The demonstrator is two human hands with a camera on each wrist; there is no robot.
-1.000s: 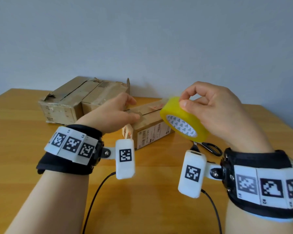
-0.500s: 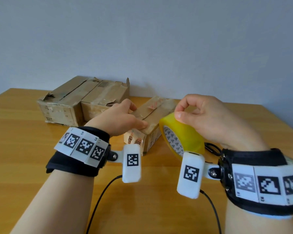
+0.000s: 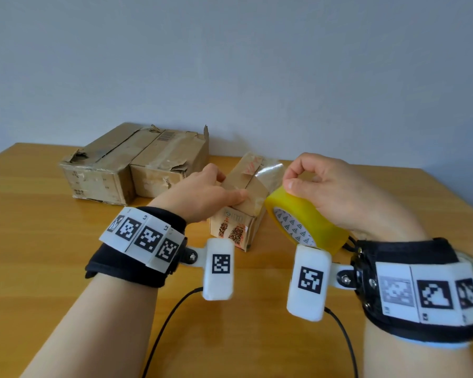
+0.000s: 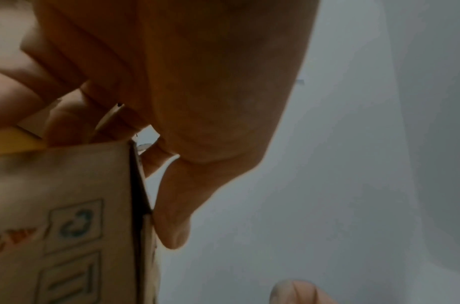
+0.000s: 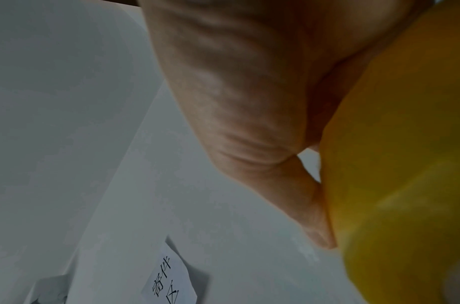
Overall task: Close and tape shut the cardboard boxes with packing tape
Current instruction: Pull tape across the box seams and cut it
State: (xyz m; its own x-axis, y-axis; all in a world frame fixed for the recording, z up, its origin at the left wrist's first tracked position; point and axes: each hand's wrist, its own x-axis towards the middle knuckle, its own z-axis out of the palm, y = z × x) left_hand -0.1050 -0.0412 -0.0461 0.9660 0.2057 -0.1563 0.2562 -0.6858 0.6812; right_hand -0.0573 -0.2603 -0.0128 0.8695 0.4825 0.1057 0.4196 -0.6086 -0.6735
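A small cardboard box [image 3: 236,233] stands mid-table with its printed short end toward me. My left hand [image 3: 202,192] grips its top: the thumb lies across the lid and the fingers curl over the far left edge. In the left wrist view the thumb [image 4: 171,216] runs down the box [image 4: 68,205] corner. My right hand [image 3: 333,192] holds a yellow tape roll [image 3: 303,216] against the box's right side, thumb on the roll's rim. A shiny strip of clear tape [image 3: 268,170] lies over the lid. The right wrist view shows the roll [image 5: 405,164] close up.
Two larger worn cardboard boxes [image 3: 101,170] [image 3: 170,162] sit side by side at the back left of the wooden table [image 3: 38,241]. Black scissors [image 3: 348,240] peek out behind the roll. Wrist-camera cables [image 3: 170,323] trail toward me. A grey wall stands behind.
The small box has turned so its short end faces me. My right hand has lowered the tape roll from above the box to its right side. My left hand stayed on the lid.
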